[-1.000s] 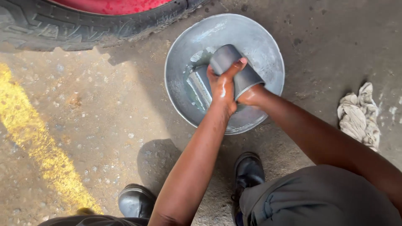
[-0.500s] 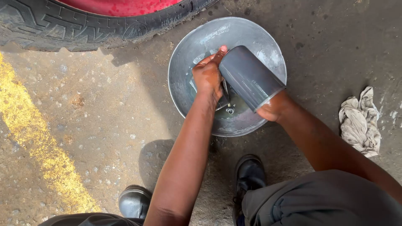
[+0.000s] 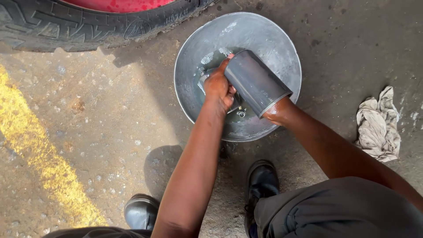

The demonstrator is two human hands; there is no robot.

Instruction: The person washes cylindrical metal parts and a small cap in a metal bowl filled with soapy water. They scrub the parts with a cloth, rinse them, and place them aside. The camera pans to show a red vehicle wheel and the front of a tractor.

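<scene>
Head view: our left hand (image 3: 219, 86) gripped the grey metal cylinder sleeve (image 3: 256, 82) over the round grey metal basin (image 3: 282, 48); our right hand's grip was hidden inside the sleeve.

Grey cylinder (image 3: 255, 81); silver-grey basin (image 3: 282, 48). Black treaded tyre (image 3: 66, 26) below red bodywork (image 3: 119, 4). Yellow stripe (image 3: 31, 145) on brown-grey ground (image 3: 110, 110). Off-white rag (image 3: 378, 125). Black shoes (image 3: 262, 180).

Both arms are bare to well above the elbow, with no sleeve, watch or glove showing. The left hand (image 3: 219, 87) looks wet and glossy; the right hand is hidden. The person wears grey trousers (image 3: 335, 209) and black, scuffed, round-toed shoes (image 3: 262, 180).
</scene>
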